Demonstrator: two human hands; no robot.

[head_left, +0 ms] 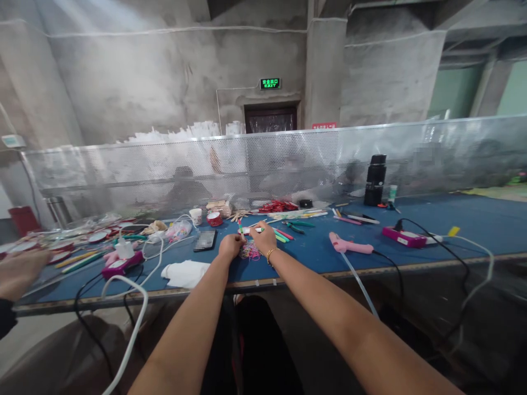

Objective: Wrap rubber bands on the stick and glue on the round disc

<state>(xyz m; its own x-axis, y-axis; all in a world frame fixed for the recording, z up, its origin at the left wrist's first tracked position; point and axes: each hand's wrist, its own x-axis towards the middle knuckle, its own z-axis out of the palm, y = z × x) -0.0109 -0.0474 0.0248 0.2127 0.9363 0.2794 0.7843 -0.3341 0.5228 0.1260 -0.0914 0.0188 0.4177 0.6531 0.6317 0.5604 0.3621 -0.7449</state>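
My left hand (231, 247) is closed in a pinch on a short, upright stick with coloured bands (241, 226). Just to its right, my right hand (265, 239) has its fingers wrapped round a white marker with a green end (260, 230), close to the stick. Beneath both hands lies a tangled heap of thin, colourful loops (251, 252), partly covered by the fingers. Several green and red markers (283, 236) rest beside my right hand. A dark phone (205, 240) and a crumpled white cloth (185, 273) are left of my left hand.
A pink glue gun (349, 245) and a purple power strip (403, 237) with cables lie to the right. Green-handled pliers (297, 225) and a black bottle (375, 180) stand farther back. Another person's hand (22, 271) is at far left. A perforated metal screen (230, 170) borders the blue table (317, 263).
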